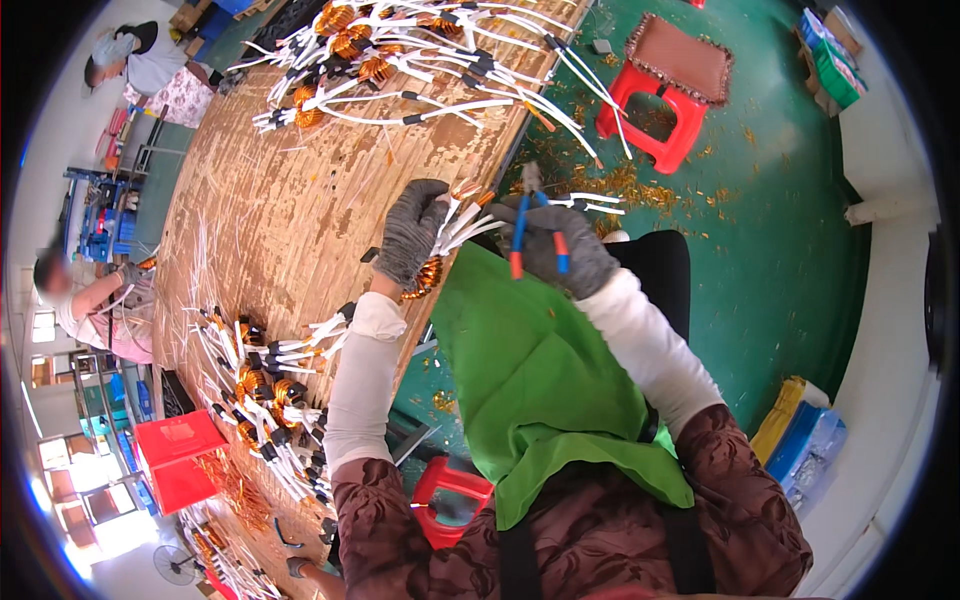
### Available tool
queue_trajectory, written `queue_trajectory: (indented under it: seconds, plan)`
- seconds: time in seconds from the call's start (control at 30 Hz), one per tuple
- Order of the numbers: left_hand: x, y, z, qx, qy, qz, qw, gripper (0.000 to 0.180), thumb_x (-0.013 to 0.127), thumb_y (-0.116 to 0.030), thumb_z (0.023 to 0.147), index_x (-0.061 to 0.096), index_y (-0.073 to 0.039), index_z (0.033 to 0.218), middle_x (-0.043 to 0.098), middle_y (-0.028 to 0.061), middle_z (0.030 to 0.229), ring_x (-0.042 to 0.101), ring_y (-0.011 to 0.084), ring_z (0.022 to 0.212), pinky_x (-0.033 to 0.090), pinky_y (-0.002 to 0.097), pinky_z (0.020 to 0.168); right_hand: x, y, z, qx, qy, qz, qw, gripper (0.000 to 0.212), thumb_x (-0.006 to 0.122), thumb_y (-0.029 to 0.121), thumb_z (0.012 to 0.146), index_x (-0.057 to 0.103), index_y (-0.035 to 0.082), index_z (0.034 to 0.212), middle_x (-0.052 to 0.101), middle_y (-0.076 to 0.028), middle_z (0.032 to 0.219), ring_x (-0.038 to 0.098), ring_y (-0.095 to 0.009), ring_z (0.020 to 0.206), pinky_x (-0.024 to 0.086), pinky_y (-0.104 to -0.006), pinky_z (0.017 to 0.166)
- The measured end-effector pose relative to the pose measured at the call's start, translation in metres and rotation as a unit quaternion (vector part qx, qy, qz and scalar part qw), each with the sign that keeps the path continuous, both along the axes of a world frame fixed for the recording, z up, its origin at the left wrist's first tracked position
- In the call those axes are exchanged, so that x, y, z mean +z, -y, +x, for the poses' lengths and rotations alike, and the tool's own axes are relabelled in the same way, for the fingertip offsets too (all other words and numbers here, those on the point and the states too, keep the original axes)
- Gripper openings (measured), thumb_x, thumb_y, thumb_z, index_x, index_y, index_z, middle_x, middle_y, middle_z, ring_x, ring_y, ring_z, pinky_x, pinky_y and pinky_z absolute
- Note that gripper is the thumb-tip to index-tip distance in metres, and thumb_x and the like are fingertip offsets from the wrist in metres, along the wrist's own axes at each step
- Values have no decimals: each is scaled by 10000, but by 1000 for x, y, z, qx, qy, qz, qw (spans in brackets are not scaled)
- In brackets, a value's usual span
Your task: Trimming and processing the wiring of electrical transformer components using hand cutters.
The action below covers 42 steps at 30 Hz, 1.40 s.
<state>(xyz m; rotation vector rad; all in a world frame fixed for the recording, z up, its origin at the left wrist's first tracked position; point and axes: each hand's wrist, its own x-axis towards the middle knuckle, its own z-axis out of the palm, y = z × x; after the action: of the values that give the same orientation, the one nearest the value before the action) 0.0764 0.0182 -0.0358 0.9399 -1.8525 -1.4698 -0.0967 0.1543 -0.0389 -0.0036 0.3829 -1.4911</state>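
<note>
This looks like a workshop for winding and finishing electrical coils, with several people at work. A long, scuffed wooden desk [300, 200] runs from the top of the frame toward the lower left, carrying heaps of copper-wound toroidal coils [352, 42] with white-sleeved leads at its top end and again at lower left. Copper-coloured clippings [655, 190] litter the green floor [780, 230] at upper right, around a red plastic stool [680, 145] topped by a brown cushion [678, 58]. Grey-gloved hands at centre hold a coil and blue-and-red-handled pliers [520, 225]. Co-workers sit along the left edge, near blue bins [97, 235].
</note>
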Motion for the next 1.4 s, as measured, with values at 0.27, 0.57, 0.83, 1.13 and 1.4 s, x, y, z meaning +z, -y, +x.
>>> queue_trajectory:
  seconds: [0.27,0.57,0.83,1.13,1.4]
  plan:
    - [-6,-14,-13,49,37,-47,997,99,579,-81,857,594,17,860,622,55,771,563,94,696,462,234,646,-25,44,37,-116,39,27,992,251,522,-17,764,508,-24,1015,597,-153,932,605,-248,745,533,-338,709]
    - [-6,-12,-9,-8,21,-81,996,20,609,-14,794,594,-18,807,564,18,657,512,66,624,435,231,573,21,35,31,-97,-398,-10,912,262,563,-6,771,566,-37,1031,632,-108,874,617,-162,795,519,-262,703]
    - [9,-5,-5,-26,69,-104,992,124,641,-91,784,617,-28,887,587,59,765,549,114,702,451,261,641,18,35,-1,-49,-416,-35,907,296,594,68,801,550,-7,1084,628,-102,904,608,-163,763,513,-260,694]
    - [52,-53,36,-102,566,-394,717,975,825,-373,477,381,-109,1304,391,115,1305,377,329,1179,301,405,990,1,-66,-70,18,-2,-66,998,509,589,199,747,458,35,1210,528,-181,1174,527,-269,1056,415,-399,908]
    - [45,-11,42,-75,445,-276,849,691,740,-154,609,456,-39,1228,592,118,1084,588,284,939,469,363,849,-26,-134,-78,33,-215,-25,976,650,593,92,690,351,-9,1285,537,-185,1139,548,-244,1003,431,-343,899]
